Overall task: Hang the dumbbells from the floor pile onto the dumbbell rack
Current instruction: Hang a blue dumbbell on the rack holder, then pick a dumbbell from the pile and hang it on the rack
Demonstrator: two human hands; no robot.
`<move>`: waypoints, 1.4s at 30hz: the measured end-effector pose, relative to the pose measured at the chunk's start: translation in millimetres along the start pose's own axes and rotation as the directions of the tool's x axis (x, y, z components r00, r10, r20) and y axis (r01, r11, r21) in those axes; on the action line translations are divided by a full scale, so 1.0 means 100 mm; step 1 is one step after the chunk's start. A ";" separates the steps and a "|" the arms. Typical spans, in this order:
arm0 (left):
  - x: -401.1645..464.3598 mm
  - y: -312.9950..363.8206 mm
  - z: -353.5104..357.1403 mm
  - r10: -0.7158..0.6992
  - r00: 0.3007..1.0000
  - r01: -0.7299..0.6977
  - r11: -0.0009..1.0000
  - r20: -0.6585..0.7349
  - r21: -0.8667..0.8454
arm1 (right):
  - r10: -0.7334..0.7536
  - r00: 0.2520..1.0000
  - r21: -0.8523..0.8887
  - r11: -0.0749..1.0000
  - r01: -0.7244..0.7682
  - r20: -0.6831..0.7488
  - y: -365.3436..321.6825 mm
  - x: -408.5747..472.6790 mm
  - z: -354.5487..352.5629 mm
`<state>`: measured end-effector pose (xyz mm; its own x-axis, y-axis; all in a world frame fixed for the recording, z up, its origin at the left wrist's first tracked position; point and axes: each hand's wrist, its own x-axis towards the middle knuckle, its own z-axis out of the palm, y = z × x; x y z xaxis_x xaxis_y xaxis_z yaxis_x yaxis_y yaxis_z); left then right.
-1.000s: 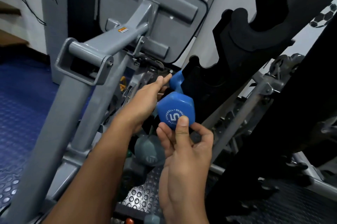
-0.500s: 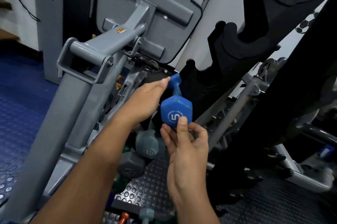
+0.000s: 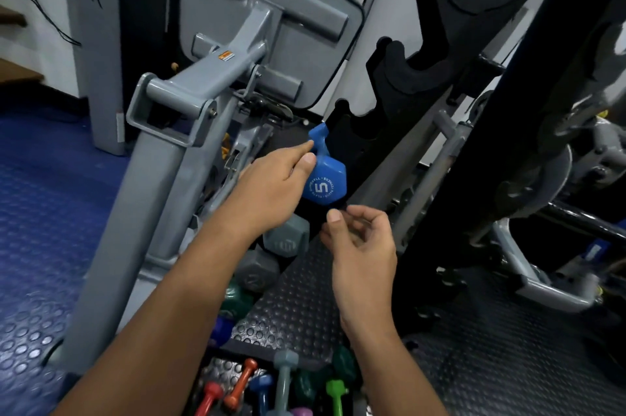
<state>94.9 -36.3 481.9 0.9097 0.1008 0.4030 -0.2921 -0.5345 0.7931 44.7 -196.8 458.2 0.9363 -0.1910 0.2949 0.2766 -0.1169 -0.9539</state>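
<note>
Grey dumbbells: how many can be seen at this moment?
3 at least. One grey dumbbell sits just below the left hand, a second under it, and a paler third stands in the floor pile. Others may be hidden behind the arms.

Left hand, right hand were bare — no gloves, rings; forearms unsleeved, nails short.
</note>
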 end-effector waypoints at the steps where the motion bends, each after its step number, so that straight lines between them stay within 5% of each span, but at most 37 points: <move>1: -0.09 -0.02 0.01 -0.014 1.000 0.013 1.000 0.006 0.028 | -0.018 1.000 -0.059 0.998 0.018 0.004 0.00 -0.05 -0.04; 6: -0.57 -0.10 0.28 -0.167 0.984 0.150 0.965 0.065 0.216 | -0.082 0.994 -0.270 0.958 0.100 0.077 0.06 -0.32 -0.31; 15: -1.86 -0.20 0.61 -0.216 0.946 0.085 0.883 0.239 0.461 | -0.024 0.989 -0.453 0.887 0.089 0.146 0.62 -0.84 -0.95; 27: -2.54 -0.85 1.41 -0.478 0.671 0.051 0.792 0.567 0.608 | 0.366 0.921 -0.633 0.746 -0.205 0.133 1.93 -1.51 -1.76; 42: -2.63 -1.64 2.51 -0.610 0.393 -0.096 0.717 0.688 0.691 | 0.662 0.749 -0.734 0.510 -0.449 0.001 3.22 -1.68 -2.30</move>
<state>-21.9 -185.6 131.4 0.7391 -0.2112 -0.6397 -0.0923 -0.9724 0.2144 -73.4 -426.8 114.5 0.8849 -0.2192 -0.4110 -0.4386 -0.6890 -0.5769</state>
